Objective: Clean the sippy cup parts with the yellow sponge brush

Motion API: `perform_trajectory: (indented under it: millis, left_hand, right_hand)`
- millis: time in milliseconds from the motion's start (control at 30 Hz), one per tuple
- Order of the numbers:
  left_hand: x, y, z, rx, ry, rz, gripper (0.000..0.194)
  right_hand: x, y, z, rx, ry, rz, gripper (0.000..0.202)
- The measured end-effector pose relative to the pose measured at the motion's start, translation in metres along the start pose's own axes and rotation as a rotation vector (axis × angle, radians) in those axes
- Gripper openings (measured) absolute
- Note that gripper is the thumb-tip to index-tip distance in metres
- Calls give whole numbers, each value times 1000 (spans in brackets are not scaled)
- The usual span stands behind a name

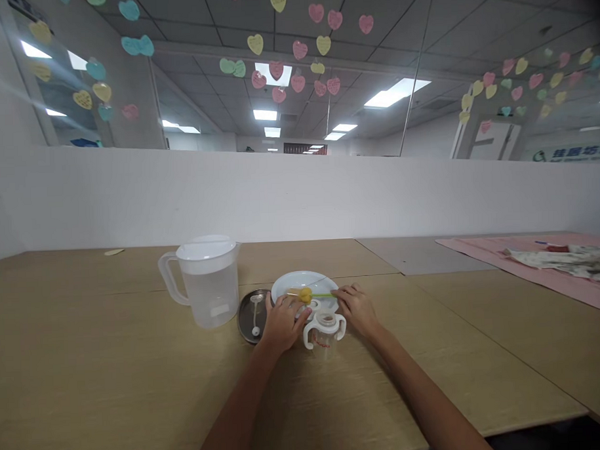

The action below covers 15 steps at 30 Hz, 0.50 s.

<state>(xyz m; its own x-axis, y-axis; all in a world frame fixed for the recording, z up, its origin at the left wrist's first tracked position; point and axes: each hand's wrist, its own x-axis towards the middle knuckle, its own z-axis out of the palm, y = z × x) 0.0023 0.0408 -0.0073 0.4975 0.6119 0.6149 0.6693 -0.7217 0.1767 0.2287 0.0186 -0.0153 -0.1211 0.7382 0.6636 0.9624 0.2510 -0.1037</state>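
Observation:
Pinched in my right hand [358,308] is the thin green handle of a small brush [324,295] with a yellow sponge head [306,295], held level over a white plate [302,275]. My left hand [282,321] is closed at the plate's near left edge, its fingers just below the sponge head. A small white part [313,305] shows by the left thumb; what the fingers grip is partly hidden. Between the hands, a clear baby cup [324,345] with two white handles stands upright and uncapped. Left of it, a white straw piece [255,316] lies in a round metal dish [244,319].
A large translucent pitcher [211,280] with a handle stands to the left of the dish. At the far right, a pink cloth [458,249] carries some crumpled items. A low white wall [279,199] rises behind the wooden table [112,363].

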Motion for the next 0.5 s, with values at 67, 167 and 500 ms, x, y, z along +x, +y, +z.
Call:
perform_trajectory:
  millis: [67, 167, 500]
  left_hand:
    - [0, 1, 0, -10, 7, -5, 31]
    - [0, 1, 0, -18, 26, -19, 31]
    - [1, -4, 3, -146, 9, -15, 33]
  right_hand:
    - [0, -2, 0, 13, -14, 7, 31]
    - [0, -4, 1, 50, -34, 7, 31]
    - [1, 3, 8, 390, 48, 167, 33]
